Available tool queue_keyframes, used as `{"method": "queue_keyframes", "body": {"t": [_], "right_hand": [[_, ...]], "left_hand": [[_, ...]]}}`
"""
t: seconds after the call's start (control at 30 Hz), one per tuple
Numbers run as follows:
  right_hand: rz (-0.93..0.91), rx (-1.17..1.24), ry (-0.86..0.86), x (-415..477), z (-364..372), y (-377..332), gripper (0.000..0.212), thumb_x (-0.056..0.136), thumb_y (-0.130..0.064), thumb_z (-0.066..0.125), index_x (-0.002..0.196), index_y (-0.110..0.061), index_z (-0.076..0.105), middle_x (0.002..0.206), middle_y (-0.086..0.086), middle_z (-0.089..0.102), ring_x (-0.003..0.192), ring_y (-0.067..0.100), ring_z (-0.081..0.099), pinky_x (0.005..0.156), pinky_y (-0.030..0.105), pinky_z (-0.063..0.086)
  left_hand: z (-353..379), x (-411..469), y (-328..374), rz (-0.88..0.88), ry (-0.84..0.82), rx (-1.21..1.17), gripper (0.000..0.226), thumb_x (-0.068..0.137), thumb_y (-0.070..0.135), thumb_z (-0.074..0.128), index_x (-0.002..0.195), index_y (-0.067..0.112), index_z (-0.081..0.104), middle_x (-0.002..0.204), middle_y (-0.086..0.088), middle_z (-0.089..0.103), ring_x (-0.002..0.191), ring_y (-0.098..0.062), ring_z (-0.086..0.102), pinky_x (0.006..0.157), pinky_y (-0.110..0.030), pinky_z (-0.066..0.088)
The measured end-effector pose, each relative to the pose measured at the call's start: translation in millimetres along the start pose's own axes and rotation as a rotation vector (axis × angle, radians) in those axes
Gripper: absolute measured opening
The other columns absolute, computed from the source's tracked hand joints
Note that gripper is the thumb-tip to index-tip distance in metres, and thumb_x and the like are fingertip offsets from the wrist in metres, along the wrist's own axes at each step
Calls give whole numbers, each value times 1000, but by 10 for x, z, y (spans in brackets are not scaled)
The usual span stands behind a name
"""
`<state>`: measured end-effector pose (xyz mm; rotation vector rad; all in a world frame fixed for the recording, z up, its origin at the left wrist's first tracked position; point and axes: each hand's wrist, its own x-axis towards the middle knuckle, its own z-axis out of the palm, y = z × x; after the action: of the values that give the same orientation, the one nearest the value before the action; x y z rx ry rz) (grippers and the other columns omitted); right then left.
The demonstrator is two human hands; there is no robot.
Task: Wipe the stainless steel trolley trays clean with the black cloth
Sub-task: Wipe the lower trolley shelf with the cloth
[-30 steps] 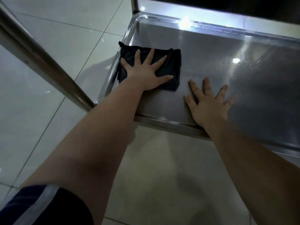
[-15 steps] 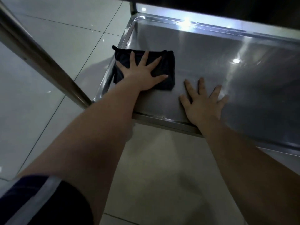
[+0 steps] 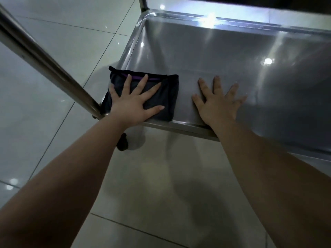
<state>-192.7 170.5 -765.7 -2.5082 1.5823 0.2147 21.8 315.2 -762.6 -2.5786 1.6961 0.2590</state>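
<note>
Our left hand [image 3: 133,102] lies flat on the folded black cloth [image 3: 168,97], fingers spread and straight, pressing it down rather than gripping it. The cloth sits in the near left corner of the stainless steel tray [image 3: 223,56], a purple strip showing along its far edge. Just to its right, apart from the cloth, our right hand [image 3: 217,104] rests palm down on bare steel, fingers splayed, holding nothing. A slanting trolley post [image 3: 44,65] meets that corner, with a dark caster [image 3: 122,144] below on the pale tiled floor [image 3: 53,42].
</note>
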Motion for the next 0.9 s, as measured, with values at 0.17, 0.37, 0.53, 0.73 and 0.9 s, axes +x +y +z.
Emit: {"method": "queue_keyframes", "body": {"t": [0.17, 0.37, 0.53, 0.73, 0.9], "right_hand": [[-58, 6, 4, -79, -166, 593, 57, 100, -59, 18, 153, -44, 3, 165, -7, -3, 149, 40, -7, 114, 67, -1], [177, 6, -75, -465, -87, 1735, 55, 93, -67, 7, 145, -58, -9, 163, -17, -10, 147, 39, -13, 113, 66, -8], [174, -14, -44, -411, 14, 1737, 55, 93, -67, 3, 144, -57, -16, 162, -16, -16, 147, 40, -17, 109, 69, -12], [143, 37, -48, -427, -15, 1764, 55, 98, -61, 7, 148, -52, -12, 162, -16, -15, 147, 38, -17, 108, 69, -14], [153, 356, 69, -459, -72, 1812, 50, 105, -41, 23, 154, -43, 13, 163, -17, 10, 150, 26, -9, 114, 59, -17]], "left_hand": [[-40, 130, 30, 0, -16, 21, 76, 64, 97, -2, 133, 71, -21, 162, 17, -14, 149, -29, -14, 109, -71, -8], [-102, 115, 36, -32, -63, 20, 77, 56, 100, -7, 125, 74, -27, 161, 18, -16, 149, -27, -15, 109, -71, -5], [-86, 111, 450, -44, -118, 0, 75, 56, 100, -5, 122, 75, -31, 159, 18, -23, 148, -32, -18, 105, -76, -4], [16, 198, 2202, 157, -137, 47, 81, 66, 94, -3, 138, 63, -23, 160, 11, -26, 144, -43, -23, 95, -83, -11], [39, 301, 2685, 161, -143, -3, 72, 79, 87, 1, 143, 60, -16, 160, 11, -23, 144, -40, -25, 92, -79, -22]]}}
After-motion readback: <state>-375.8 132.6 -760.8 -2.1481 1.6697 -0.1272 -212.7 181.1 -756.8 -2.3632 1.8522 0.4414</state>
